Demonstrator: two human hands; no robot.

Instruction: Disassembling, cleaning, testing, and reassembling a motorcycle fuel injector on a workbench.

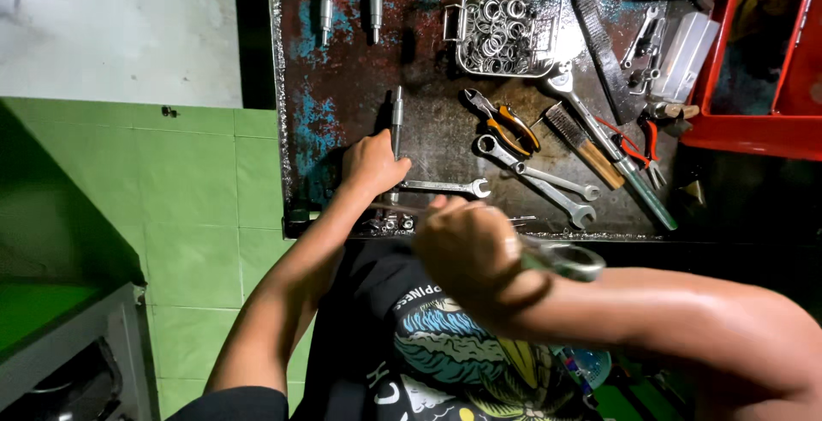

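Left hand (pixel 372 164) closed around lower end of slim silver steel shaft (pixel 396 121), shaft upright on worn dark metal workbench (pixel 342 70) with blue paint patches. Right hand (pixel 467 250) fisted round shiny steel ring spanner (pixel 565 260), ring end jutting past wrist, near bench front edge. Small silver open-end wrench (pixel 445 186) flat on bench just right of left hand. Wire basket of metal rings (pixel 505 27) toward bench's far side. Orange-handled pliers (pixel 505 123) below basket.
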